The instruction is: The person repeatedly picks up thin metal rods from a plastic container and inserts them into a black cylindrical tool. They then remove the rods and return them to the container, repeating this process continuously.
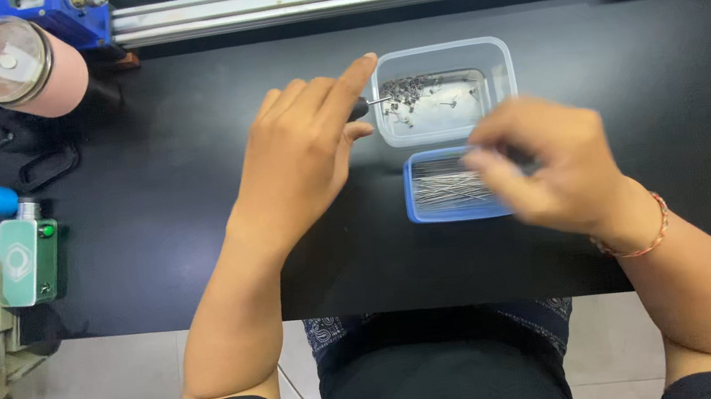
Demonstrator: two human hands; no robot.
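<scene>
A: So, from the head view, your left hand (303,157) sits beside the clear plastic tub (443,91), forefinger stretched toward its rim, thumb and middle finger pinched shut on a small metal pin (379,100) that pokes out over the tub's edge

B: And my right?

A: Your right hand (550,166) hovers over the blue tray (451,185) of thin steel pins, fingers curled down toward them. It's blurred, so I cannot tell whether that grip is closed on a pin or empty

B: How should I handle this?

A: I'd say keep the pinch on the left light and steady, tip level, and pick from the tray one pin at a time so the row stays parallel. Both containers rest on the black counter (179,200), touching or nearly so, just ahead of you

B: Anything you can't read?

A: The little dark parts heaped in the tub (406,93) are too small to name, and your right fingers cover the tray's far corner
</scene>
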